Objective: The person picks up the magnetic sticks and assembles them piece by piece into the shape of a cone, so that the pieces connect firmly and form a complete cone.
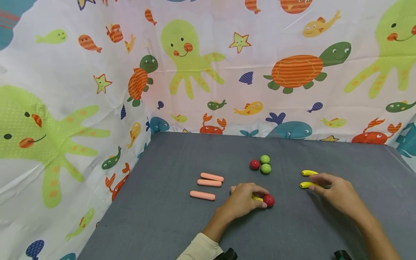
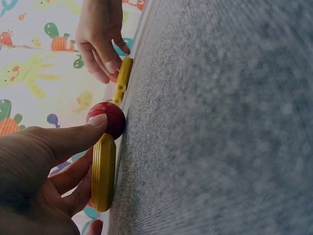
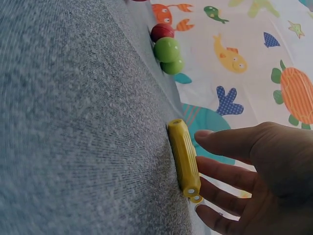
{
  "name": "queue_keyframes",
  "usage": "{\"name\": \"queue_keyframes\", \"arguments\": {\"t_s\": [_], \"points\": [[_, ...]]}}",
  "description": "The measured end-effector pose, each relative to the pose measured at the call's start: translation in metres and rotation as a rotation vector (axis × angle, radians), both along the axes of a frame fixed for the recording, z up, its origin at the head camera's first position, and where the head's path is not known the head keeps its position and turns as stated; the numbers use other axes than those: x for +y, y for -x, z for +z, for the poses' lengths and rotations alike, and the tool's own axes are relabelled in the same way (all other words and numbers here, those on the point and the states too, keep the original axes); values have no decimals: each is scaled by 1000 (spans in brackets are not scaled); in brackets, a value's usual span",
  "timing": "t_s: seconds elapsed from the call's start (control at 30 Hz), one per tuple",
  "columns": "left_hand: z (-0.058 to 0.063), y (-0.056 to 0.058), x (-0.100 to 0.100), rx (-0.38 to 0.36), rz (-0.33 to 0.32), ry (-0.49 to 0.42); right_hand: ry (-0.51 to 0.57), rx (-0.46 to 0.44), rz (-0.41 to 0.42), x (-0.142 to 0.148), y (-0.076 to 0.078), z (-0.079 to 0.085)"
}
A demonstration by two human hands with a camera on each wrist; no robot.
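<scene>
- Backdrop: white curtain (image 1: 224, 104) printed with octopuses, turtles, crabs, whales and fish, hung behind the work area and along its left side.
- Surface: table (image 1: 156, 216) covered in grey cloth, its far edge close against the curtain.
- Left hand (image 1: 243, 198): lowered to the cloth near the middle of the table, pinching a front red ball (image 1: 268, 200) between thumb and fingers. Cream sleeve (image 1: 201, 249) covers the forearm.
- Front red ball: at the right side of the left hand, at table level.
- Ridged yellow toy banana (image 2: 103, 176): just beside the front red ball, partly hidden by the left hand from above; the left wrist view shows it lying along the inner side of the fingers.
- Right hand (image 1: 338, 189): thumb and fingers parted, poised at two more toy bananas, gripping neither as far as I can see; whether the fingertips touch them I cannot tell.
- Near toy banana (image 1: 307, 185) and far toy banana (image 1: 308, 173): side by side, set slightly apart, right ends covered by the right hand.
- Rear red ball (image 1: 255, 165), upper green ball (image 1: 265, 159) and lower green ball (image 1: 265, 168): grouped closely, farther back.
- Three salmon-pink sticks (image 1: 209, 183): left of the left hand, two close together, the third nearer the person.
</scene>
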State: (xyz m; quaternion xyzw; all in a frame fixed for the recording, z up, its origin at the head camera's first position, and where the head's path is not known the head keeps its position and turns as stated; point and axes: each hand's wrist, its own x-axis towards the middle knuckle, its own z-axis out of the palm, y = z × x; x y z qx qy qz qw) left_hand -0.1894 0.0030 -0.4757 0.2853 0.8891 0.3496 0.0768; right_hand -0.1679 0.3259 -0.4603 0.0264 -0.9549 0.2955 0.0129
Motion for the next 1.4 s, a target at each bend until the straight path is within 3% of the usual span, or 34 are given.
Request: {"name": "queue_keyframes", "arguments": {"t_s": [0.37,0.93,1.4], "points": [[0,-1,0,-4,-11,20,3,-73,4,2,2,2],[1,-2,1,-15,-9,31,-42,-80,63,-4,5,0],[1,-2,1,-8,-14,23,54,-108,-12,-16,2,5]]}}
